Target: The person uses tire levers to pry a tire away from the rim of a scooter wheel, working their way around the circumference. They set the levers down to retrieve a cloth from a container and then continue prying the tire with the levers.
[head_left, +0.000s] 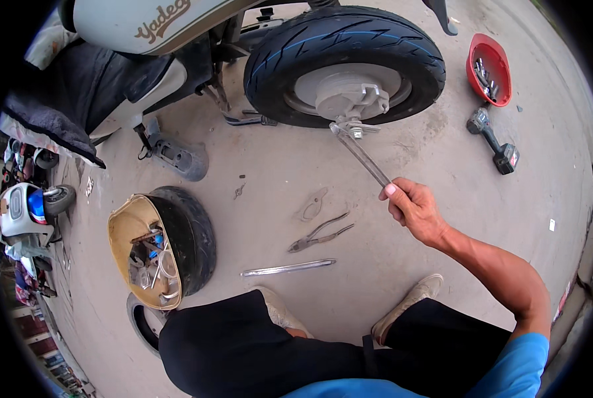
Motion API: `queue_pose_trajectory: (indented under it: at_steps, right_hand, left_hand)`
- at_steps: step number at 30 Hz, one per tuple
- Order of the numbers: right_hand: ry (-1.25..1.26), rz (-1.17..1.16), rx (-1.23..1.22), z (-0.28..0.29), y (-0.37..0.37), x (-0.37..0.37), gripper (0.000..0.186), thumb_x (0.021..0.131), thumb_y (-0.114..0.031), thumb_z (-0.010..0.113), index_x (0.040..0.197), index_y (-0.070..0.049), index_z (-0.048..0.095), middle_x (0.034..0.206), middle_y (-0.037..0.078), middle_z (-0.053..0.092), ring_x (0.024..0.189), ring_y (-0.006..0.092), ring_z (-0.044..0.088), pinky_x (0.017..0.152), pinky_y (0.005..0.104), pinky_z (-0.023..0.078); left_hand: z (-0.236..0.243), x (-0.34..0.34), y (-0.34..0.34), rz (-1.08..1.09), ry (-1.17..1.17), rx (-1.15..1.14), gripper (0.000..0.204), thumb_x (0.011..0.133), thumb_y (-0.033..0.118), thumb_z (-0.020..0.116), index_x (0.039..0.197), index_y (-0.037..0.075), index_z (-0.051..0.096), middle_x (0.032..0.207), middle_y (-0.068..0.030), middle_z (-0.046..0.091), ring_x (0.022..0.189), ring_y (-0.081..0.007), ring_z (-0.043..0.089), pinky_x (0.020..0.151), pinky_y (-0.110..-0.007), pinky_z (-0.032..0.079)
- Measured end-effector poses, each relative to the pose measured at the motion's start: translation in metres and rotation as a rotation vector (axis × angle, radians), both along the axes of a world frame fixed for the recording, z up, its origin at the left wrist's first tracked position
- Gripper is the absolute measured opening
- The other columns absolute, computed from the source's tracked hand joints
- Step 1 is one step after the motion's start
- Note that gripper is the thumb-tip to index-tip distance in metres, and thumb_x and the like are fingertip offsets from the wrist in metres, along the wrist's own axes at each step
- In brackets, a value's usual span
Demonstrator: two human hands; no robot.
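Note:
My right hand [408, 205] grips the lower end of a long metal wrench [366, 158], whose far end rests at the axle nut [356, 131] on the silver hub [346, 99] of a scooter wheel with a black tire [276, 56]. The wheel is at the top of the view, under the pale scooter body [117, 23]. On the ground below the wrench lie grey pliers [303, 242] and a shiny metal bar [288, 267]. My left hand is out of view.
A container of tools and parts [129, 249] sits against a loose tire [193, 225] at the left. At the upper right are a red helmet [500, 53] holding metal pieces and a cordless power tool [492, 142]. Other parked scooters [28, 219] line the left edge.

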State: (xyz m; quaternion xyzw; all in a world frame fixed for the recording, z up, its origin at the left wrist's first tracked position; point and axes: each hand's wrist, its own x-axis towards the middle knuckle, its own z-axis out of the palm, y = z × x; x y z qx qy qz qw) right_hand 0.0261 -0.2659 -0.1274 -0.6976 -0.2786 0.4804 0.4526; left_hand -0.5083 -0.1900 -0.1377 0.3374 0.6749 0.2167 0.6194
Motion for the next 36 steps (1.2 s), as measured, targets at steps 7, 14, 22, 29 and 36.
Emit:
queue_pose_trajectory:
  at_steps: [7,14,22,29,36]
  right_hand:
    - [-0.096,0.074,-0.099,0.013,0.034,0.012,0.043,0.107,-0.042,0.049,0.095,-0.003,0.063,0.059,-0.002,0.046,0.051,0.0068,0.04,0.048,0.0254,0.035]
    - [-0.074,0.126,-0.134,-0.005,0.057,-0.005,0.041,0.107,-0.04,0.05,0.095,-0.003,0.064,0.059,-0.001,0.047,0.05,0.0068,0.04,0.047,0.025,0.035]
    - [0.013,0.095,-0.204,-0.023,0.049,-0.012,0.038,0.108,-0.037,0.05,0.095,-0.003,0.063,0.057,-0.001,0.046,0.05,0.0067,0.039,0.047,0.0252,0.033]
    - [0.025,0.12,-0.222,-0.033,0.049,-0.014,0.038,0.108,-0.037,0.05,0.095,-0.004,0.063,0.057,-0.002,0.045,0.05,0.0064,0.038,0.047,0.025,0.032]
    - [0.019,0.091,-0.26,-0.039,0.046,-0.015,0.038,0.107,-0.038,0.051,0.095,-0.004,0.064,0.057,-0.002,0.046,0.05,0.0063,0.038,0.047,0.0248,0.033]
  left_hand:
    - [-0.082,0.001,-0.117,0.419,-0.092,-0.197,0.038,0.102,0.029,0.06,0.126,-0.001,0.059,0.121,-0.0175,0.066,0.113,-0.0267,0.063,0.098,-0.04,0.05]
    - [-0.116,0.041,-0.146,0.486,-0.167,-0.301,0.037,0.101,0.028,0.062,0.125,-0.001,0.059,0.118,-0.0164,0.067,0.11,-0.0258,0.063,0.096,-0.039,0.05]
    - [-0.13,0.063,-0.15,0.506,-0.184,-0.353,0.037,0.099,0.026,0.063,0.124,0.0,0.058,0.116,-0.0152,0.067,0.106,-0.0248,0.063,0.094,-0.039,0.051]
    - [-0.137,0.075,-0.154,0.528,-0.195,-0.361,0.036,0.098,0.025,0.065,0.123,0.0,0.058,0.113,-0.0141,0.067,0.103,-0.0239,0.064,0.092,-0.038,0.051]
    - [-0.137,0.076,-0.155,0.533,-0.196,-0.357,0.036,0.097,0.023,0.066,0.123,0.0,0.058,0.111,-0.0131,0.067,0.1,-0.023,0.064,0.089,-0.037,0.051]
